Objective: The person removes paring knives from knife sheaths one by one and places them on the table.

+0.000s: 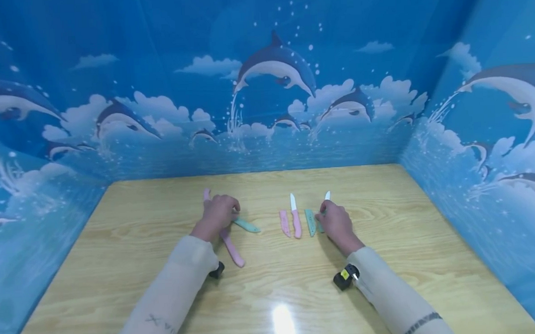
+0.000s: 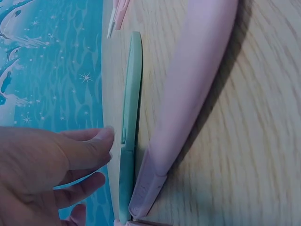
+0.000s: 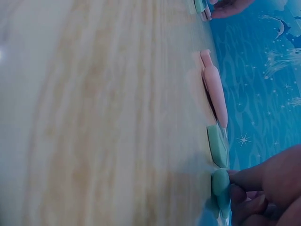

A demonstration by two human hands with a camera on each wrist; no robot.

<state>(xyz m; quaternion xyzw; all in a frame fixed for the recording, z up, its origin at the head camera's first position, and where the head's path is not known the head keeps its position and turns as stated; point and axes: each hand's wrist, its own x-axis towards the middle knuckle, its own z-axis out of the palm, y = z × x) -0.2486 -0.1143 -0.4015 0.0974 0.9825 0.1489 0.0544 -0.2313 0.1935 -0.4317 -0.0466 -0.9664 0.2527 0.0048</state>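
Observation:
My left hand (image 1: 218, 214) is over a green handled tool (image 1: 247, 225) and long pink pieces (image 1: 233, 250). In the left wrist view, its bent fingers (image 2: 101, 141) are close beside the green tool (image 2: 132, 94), holding nothing visible; the large pink handle (image 2: 195, 80) lies beyond. My right hand (image 1: 337, 223) pinches the green knife (image 1: 321, 228) near its handle, the white blade pointing away. The right wrist view shows fingertips (image 3: 235, 178) against the green handle (image 3: 220, 182). Left of it lies a green sheath (image 1: 311, 222).
Between the hands, a pink knife (image 1: 297, 225) with a white blade lies beside a pink sheath (image 1: 285, 223) on the wooden table (image 1: 264, 286). A dolphin-print curtain (image 1: 159, 157) surrounds the table's back and sides.

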